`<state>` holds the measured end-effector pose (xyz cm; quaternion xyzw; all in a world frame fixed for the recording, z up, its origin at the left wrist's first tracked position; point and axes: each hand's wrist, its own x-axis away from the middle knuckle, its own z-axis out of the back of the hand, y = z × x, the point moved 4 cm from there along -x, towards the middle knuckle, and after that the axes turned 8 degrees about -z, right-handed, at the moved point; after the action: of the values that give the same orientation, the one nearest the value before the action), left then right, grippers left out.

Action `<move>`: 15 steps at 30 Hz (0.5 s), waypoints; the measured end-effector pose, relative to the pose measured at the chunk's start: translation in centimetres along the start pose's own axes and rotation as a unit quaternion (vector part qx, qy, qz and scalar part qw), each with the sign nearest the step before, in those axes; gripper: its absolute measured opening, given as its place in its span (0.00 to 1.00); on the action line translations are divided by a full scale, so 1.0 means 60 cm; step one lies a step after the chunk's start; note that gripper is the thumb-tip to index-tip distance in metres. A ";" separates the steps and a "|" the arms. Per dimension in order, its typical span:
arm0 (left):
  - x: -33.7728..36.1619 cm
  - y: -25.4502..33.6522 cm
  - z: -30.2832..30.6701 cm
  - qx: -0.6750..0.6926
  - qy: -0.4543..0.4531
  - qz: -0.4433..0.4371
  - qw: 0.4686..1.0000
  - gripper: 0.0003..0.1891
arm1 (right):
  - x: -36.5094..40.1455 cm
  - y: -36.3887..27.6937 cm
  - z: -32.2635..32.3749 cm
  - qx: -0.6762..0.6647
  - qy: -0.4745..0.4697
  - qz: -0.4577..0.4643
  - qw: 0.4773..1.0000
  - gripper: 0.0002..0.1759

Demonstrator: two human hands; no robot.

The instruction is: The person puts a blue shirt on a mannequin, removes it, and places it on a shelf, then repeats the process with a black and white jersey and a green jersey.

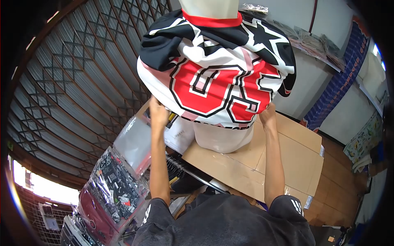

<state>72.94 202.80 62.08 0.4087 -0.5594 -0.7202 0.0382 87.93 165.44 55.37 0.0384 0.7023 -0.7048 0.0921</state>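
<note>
A black, white and red printed jersey [205, 88] with large lettering hangs on a white mannequin torso [223, 137], whose lower end shows below the hem. At the jersey's lower left edge, my left hand [159, 111] is closed on the fabric. My right hand [268, 116] grips the hem on the opposite side, its fingertips partly hidden by the cloth. Between my hands the hem is spread wide and stands away from the torso. The mannequin's neck [209, 8] rises through the red collar at the top.
Flattened cardboard [295, 151] lies under and right of the mannequin. Plastic-wrapped garments [119, 184] are stacked at lower left, near a metal rail [201, 178]. A folding metal gate [74, 82] stands left. A shelf [312, 51] holds bagged items at upper right.
</note>
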 end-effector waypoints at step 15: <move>0.196 -0.216 -0.070 -0.135 -0.054 0.007 0.989 0.11 | 0.008 -0.006 -0.004 -0.020 0.004 0.021 1.000 0.13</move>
<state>73.02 198.33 44.68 0.3560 -0.4612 -0.8099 0.0679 87.39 165.63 55.60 0.0536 0.7160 -0.6881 0.1049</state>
